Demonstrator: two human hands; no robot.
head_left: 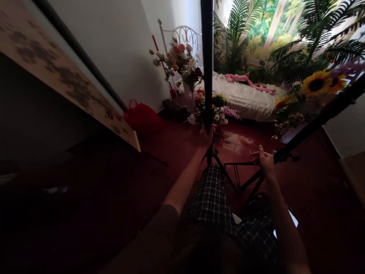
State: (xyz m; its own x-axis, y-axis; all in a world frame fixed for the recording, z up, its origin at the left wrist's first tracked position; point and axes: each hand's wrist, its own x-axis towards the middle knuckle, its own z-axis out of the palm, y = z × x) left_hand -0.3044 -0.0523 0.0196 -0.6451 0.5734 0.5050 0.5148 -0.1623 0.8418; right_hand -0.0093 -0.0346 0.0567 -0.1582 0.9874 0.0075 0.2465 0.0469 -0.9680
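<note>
My left hand [207, 136] is closed around the upright pole of a black tripod stand [209, 68], just above its leg joint. A second black stand [316, 131] slants in from the upper right. Low on its shaft, near the folding legs, my right hand [267, 163] grips it, with the thumb and a fingertip showing on the near side. Thin black legs and braces [228, 177] spread between the two stands over the dark red floor. Part of each palm is hidden.
Flower bouquets [182, 62] stand around a white-covered bed [245, 95] with a pink long-limbed toy [242, 78]. Sunflowers [316, 83] rise at right, beneath palm fronds [313, 34]. A red bag [144, 118] sits by the wall, beside a leaning flowered panel [71, 80]. A lit phone [293, 219] shows below.
</note>
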